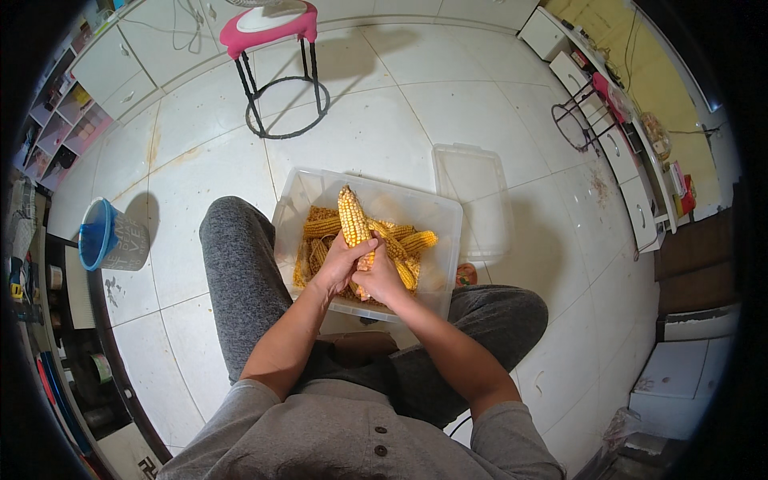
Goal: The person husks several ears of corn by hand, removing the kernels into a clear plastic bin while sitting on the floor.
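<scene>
An ear of dried yellow corn [354, 217] is held over a clear plastic storage box [441, 210], its tip pointing away from me. My left hand [339, 264] wraps the ear's lower part from the left. On the other side my right hand [381, 279] grips it near the base, close against the left. Whole corn ears [420, 241] and loose corn kernels [300, 276] lie in the box beneath both hands. The ear's lower end is partly hidden by my fingers.
A clear plastic lid [474, 180] lies on the tiled floor behind the box. A pink-topped stool [270, 36] stands farther off. To the left is a lined waste bin [114, 237], and a second stool [579, 117] stands by the drawers [618, 150] at right.
</scene>
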`<state>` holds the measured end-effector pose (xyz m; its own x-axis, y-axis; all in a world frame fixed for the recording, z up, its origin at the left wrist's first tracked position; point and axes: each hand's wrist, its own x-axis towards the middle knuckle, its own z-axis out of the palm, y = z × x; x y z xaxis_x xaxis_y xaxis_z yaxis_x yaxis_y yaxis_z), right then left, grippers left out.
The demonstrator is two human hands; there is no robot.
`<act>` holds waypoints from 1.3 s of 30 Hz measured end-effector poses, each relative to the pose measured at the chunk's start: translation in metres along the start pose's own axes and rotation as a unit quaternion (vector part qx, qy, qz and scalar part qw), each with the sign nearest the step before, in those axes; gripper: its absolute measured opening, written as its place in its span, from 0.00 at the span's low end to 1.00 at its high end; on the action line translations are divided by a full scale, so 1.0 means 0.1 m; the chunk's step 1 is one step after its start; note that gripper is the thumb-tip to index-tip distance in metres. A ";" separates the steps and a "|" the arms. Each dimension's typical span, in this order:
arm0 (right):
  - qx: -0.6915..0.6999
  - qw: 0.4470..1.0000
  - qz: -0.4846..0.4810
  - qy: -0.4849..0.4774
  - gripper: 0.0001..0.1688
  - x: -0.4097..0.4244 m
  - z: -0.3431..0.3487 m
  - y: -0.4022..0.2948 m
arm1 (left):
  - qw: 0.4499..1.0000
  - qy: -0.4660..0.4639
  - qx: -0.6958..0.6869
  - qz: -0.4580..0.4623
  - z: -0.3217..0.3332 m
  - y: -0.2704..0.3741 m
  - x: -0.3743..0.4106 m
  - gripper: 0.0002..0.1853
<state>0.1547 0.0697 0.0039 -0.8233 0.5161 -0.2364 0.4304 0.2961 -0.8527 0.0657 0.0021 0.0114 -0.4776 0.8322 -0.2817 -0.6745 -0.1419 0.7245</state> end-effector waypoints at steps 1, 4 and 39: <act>0.011 1.000 0.002 -0.002 0.53 0.01 0.00 0.01 | 1.000 -0.002 -0.002 -0.001 0.00 0.00 0.00 0.16; 0.056 0.998 0.009 -0.018 0.53 0.02 -0.02 0.01 | 1.000 -0.015 -0.004 0.004 0.00 0.02 0.00 0.17; -0.133 0.990 0.035 0.014 0.52 -0.03 -0.15 -0.24 | 0.999 0.021 0.048 -0.003 -0.03 -0.07 0.04 0.18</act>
<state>0.1519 0.0729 0.0317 -0.7795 0.5635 -0.2736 0.5707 0.4588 -0.6810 0.0664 0.0047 0.0032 -0.4984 0.8091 -0.3113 -0.6219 -0.0835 0.7786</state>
